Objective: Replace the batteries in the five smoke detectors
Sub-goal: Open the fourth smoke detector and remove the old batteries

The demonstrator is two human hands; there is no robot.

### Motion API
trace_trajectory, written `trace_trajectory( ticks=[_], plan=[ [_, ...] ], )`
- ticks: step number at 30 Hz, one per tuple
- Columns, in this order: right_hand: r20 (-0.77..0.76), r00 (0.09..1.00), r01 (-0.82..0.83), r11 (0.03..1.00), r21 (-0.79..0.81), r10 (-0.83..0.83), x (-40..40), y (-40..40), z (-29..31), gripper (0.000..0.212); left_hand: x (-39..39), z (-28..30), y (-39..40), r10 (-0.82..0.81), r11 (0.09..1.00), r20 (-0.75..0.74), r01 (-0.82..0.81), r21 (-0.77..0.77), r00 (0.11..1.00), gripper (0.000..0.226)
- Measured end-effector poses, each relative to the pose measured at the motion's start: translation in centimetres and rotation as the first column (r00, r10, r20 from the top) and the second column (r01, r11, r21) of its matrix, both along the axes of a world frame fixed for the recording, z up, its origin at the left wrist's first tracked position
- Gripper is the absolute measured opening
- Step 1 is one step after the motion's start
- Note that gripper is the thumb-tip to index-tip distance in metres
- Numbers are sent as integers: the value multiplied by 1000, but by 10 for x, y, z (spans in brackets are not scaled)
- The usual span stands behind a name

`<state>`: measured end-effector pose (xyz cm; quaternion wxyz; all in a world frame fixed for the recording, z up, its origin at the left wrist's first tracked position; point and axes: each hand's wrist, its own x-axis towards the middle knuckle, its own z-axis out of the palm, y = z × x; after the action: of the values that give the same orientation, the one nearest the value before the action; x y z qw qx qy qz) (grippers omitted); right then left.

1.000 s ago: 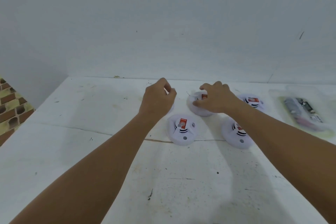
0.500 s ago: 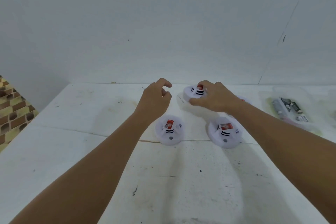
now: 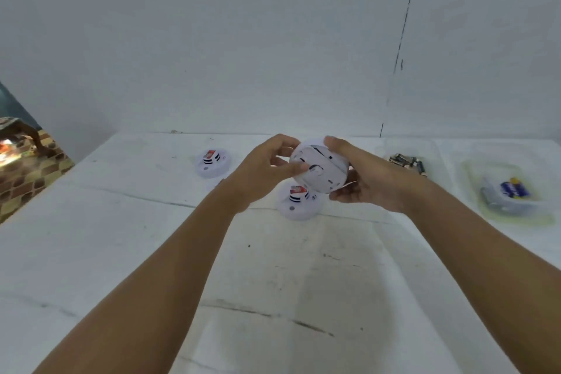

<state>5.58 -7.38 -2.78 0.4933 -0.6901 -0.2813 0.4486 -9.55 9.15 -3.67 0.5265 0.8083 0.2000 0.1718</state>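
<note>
I hold a white round smoke detector [image 3: 318, 170] above the table with its back side facing me. My right hand [image 3: 361, 179] grips its right edge, thumb on top and fingers underneath. My left hand [image 3: 267, 170] grips its left edge, thumb pressed on the back plate. A second detector [image 3: 299, 202] with a red label lies on the table right under the held one. A third detector [image 3: 212, 162] lies further left. Others are hidden or out of view.
The white table [image 3: 273, 282] meets a white wall at the back. A clear tray with loose dark batteries [image 3: 408, 161] sits at the right. Further right a clear tray [image 3: 510, 191] holds blue and yellow batteries. The table's left edge drops to a brick-patterned floor [image 3: 27, 179].
My right hand lifted a detector off the table and turned its back toward me. My left hand came over and took hold of its left edge. The view swung right.
</note>
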Motion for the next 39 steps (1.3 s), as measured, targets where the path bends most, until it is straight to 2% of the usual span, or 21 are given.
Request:
trace_trajectory(
  ticks=[3,7,10,13,15,17,19,24,27,29,30,32,34,36,39],
  plan=[
    [-79,996,56,996,63,-51,-3,-31,-10,59,2,-9,-37,42,993,5,-41,-112,999,27],
    [-152,983,123,985,122,-104,-8,-60,-30,57,5,-25,-78,138,975,42,-129,-182,989,25],
    [-284,953,141,984,113,-104,-12,-73,-47,66,7,-39,-103,91,931,118,-42,-363,989,39],
    [-398,911,162,981,107,-107,-11,-79,-59,72,15,-51,-118,53,812,173,59,-581,984,68],
    [-398,906,194,977,94,-142,-12,-82,-62,71,22,-55,-126,107,691,191,65,-719,976,74],
    [-355,917,222,972,80,-181,-13,-85,-63,68,27,-56,-137,150,603,188,61,-796,971,68],
    [-284,930,256,965,47,-233,-16,-89,-63,63,31,-57,-145,145,554,158,52,-831,977,56],
    [-37,955,294,956,17,-293,-20,-90,-73,46,41,-61,-149,109,493,41,-18,-870,993,54],
    [70,946,316,949,3,-315,-19,-91,-83,48,41,-62,-146,65,480,14,-19,-877,998,51],
    [275,907,327,945,21,-320,-14,-93,-89,61,38,-62,-143,69,461,22,-12,-888,997,47],
    [394,854,347,936,52,-339,-13,-95,-91,68,37,-63,-142,80,457,26,-13,-889,996,45],
    [542,748,345,922,175,-383,-19,-99,-90,62,35,-66,-138,86,445,39,-4,-896,996,48],
    [610,700,272,929,251,-370,-29,-101,-89,52,35,-67,-137,48,421,61,35,-906,997,56],
    [648,681,229,940,254,-342,-36,-99,-92,59,33,-67,-136,13,394,83,72,-916,996,60],
    [628,671,267,919,290,-393,-39,-96,-96,65,32,-69,-130,-15,364,96,95,-926,995,64]
  ],
)
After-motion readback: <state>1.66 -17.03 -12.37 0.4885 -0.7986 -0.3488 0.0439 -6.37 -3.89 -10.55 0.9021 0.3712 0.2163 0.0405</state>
